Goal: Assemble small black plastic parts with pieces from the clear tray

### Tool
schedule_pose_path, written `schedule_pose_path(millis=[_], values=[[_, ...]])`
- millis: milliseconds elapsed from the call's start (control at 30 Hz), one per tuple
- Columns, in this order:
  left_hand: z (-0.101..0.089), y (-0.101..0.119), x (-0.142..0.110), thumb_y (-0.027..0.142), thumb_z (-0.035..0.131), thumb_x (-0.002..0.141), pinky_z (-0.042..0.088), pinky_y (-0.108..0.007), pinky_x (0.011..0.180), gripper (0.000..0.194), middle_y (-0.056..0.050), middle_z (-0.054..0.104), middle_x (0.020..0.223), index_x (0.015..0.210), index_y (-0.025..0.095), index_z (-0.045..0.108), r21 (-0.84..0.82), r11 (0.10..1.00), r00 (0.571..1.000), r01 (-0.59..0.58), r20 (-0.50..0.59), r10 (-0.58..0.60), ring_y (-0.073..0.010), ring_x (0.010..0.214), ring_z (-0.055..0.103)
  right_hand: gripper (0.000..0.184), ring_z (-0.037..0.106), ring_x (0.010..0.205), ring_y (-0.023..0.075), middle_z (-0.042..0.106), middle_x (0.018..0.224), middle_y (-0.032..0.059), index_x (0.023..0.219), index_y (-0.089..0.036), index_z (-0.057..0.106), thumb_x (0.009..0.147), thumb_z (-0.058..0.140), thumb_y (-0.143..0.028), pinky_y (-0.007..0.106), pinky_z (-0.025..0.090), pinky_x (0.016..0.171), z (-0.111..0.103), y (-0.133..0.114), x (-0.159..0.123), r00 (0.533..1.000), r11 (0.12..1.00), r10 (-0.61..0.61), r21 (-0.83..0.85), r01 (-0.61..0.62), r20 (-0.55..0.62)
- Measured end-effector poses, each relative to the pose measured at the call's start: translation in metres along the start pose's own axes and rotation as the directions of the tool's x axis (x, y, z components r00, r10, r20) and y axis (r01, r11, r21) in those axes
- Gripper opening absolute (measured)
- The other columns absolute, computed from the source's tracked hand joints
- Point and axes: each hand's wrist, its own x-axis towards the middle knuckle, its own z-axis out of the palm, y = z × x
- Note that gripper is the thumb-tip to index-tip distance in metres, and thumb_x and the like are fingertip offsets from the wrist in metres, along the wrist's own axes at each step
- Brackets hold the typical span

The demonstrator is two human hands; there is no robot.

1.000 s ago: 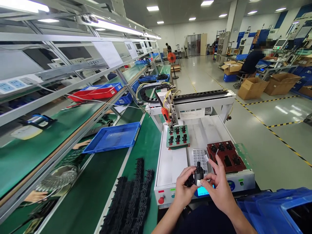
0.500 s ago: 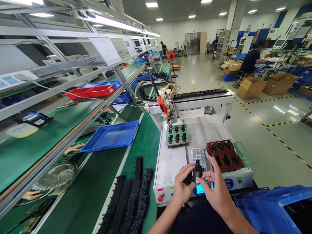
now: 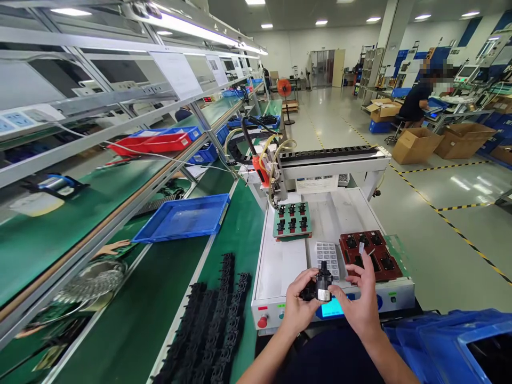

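Observation:
My left hand is closed around a small black motor-like part, upright, with a narrow spout on top and a white label low on its side. Beside it, partly covered by the fingers, is another dark piece. My right hand is open, its fingers spread, with the thumb tip at the edge of the label. A small white label appears at a raised fingertip, and a thin pale sliver shows beside it. Behind the hands a sheet of labels lies on the white machine bed.
A green fixture with several black parts and a dark red fixture sit on the machine, under its gantry. Rows of black parts lie left, near a blue tray. Blue bins stand right. Co-workers are nearby.
My right fingers have lifted and spread away from the black part, leaving the thumb near it. The white label on its side shows more fully. The view has shifted slightly.

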Motion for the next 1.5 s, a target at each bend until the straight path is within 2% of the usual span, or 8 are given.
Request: schedule_pose_path(millis=[267, 367, 500, 667, 867, 933, 1067, 1500], values=[[0.008, -0.003, 0.000, 0.018, 0.078, 0.086, 0.059, -0.042, 0.095, 0.041, -0.011, 0.075, 0.122, 0.126, 0.027, 0.071, 0.138, 0.979, 0.989, -0.148, 0.020, 0.146, -0.0265, 0.111, 0.072, 0.103, 0.054, 0.136, 0.0345, 0.037, 0.162, 0.0158, 0.167, -0.032, 0.017, 0.084, 0.078, -0.029, 0.060, 0.053, 0.112, 0.011, 0.015, 0.001, 0.982, 0.993, 0.072, 0.077, -0.086, 0.176], [0.007, -0.009, -0.004, 0.027, 0.090, 0.076, 0.059, -0.040, 0.094, 0.051, -0.011, 0.074, 0.117, 0.124, 0.024, 0.072, 0.096, 0.995, 1.000, 0.003, -0.020, -0.001, -0.0281, 0.108, 0.071, 0.089, 0.062, 0.127, 0.0315, 0.044, 0.157, 0.0164, 0.164, -0.032, 0.022, 0.092, 0.073, -0.039, 0.056, 0.059, 0.104, -0.008, 0.058, 0.010, 0.982, 0.965, 0.179, 0.183, -0.188, 0.066], [0.002, -0.014, -0.008, 0.031, 0.092, 0.073, 0.058, -0.041, 0.097, 0.052, -0.011, 0.073, 0.117, 0.121, 0.023, 0.074, 0.042, 0.998, 0.998, 0.057, -0.035, -0.056, -0.0287, 0.110, 0.069, 0.097, 0.053, 0.135, 0.0370, 0.039, 0.156, 0.0228, 0.163, -0.021, 0.028, 0.086, 0.079, -0.051, 0.062, 0.049, 0.114, -0.055, 0.145, 0.023, 0.933, 0.965, 0.130, -0.174, -0.198, -0.336], [0.000, -0.022, -0.008, 0.030, 0.092, 0.073, 0.055, -0.046, 0.105, 0.055, -0.012, 0.073, 0.125, 0.124, 0.025, 0.072, -0.019, 0.999, 0.999, 0.042, -0.026, -0.043, -0.0315, 0.119, 0.068, 0.100, 0.059, 0.129, 0.0406, 0.023, 0.162, 0.0296, 0.163, -0.015, 0.024, 0.088, 0.070, -0.062, 0.062, 0.057, 0.104, -0.090, 0.218, 0.032, 0.929, 0.938, 0.154, -0.246, -0.244, -0.337], [0.004, -0.023, -0.005, 0.029, 0.087, 0.080, 0.056, -0.047, 0.104, 0.051, -0.013, 0.073, 0.127, 0.128, 0.026, 0.070, 0.066, 0.998, 1.000, -0.011, 0.009, 0.010, -0.0319, 0.120, 0.069, 0.107, 0.027, 0.156, 0.0458, 0.013, 0.172, 0.0222, 0.164, -0.024, 0.027, 0.079, 0.083, -0.057, 0.070, 0.037, 0.120, -0.057, 0.134, 0.035, 0.938, 0.956, 0.142, -0.200, -0.212, -0.317], [0.006, -0.021, -0.004, 0.025, 0.085, 0.083, 0.058, -0.047, 0.103, 0.049, -0.014, 0.073, 0.127, 0.129, 0.027, 0.070, 0.112, 0.991, 0.997, -0.079, 0.014, 0.078, -0.0311, 0.120, 0.070, 0.112, 0.035, 0.155, 0.0383, 0.017, 0.173, 0.0155, 0.166, -0.036, 0.010, 0.082, 0.084, -0.046, 0.064, 0.047, 0.116, -0.032, 0.080, 0.027, 0.962, 0.947, 0.273, 0.183, -0.263, -0.027], [0.008, -0.017, -0.002, 0.022, 0.081, 0.085, 0.059, -0.047, 0.102, 0.047, -0.014, 0.073, 0.129, 0.130, 0.027, 0.069, 0.150, 0.981, 0.992, -0.123, -0.002, 0.124, -0.0306, 0.119, 0.070, 0.126, 0.056, 0.140, 0.0365, 0.026, 0.172, 0.0143, 0.162, -0.050, 0.004, 0.075, 0.093, -0.034, 0.054, 0.062, 0.097, 0.001, 0.011, 0.014, 0.815, 0.624, 0.422, 0.525, -0.579, 0.397], [0.008, -0.005, -0.002, 0.027, 0.081, 0.085, 0.057, -0.049, 0.103, 0.041, -0.013, 0.075, 0.124, 0.125, 0.024, 0.071, 0.094, 0.993, 0.998, -0.066, 0.010, 0.066, -0.0320, 0.117, 0.070, 0.121, 0.064, 0.131, 0.0340, 0.032, 0.170, 0.0173, 0.164, -0.048, 0.005, 0.080, 0.090, -0.034, 0.057, 0.060, 0.101, 0.002, 0.001, 0.004, 0.817, 0.607, 0.413, 0.547, -0.577, 0.403]])
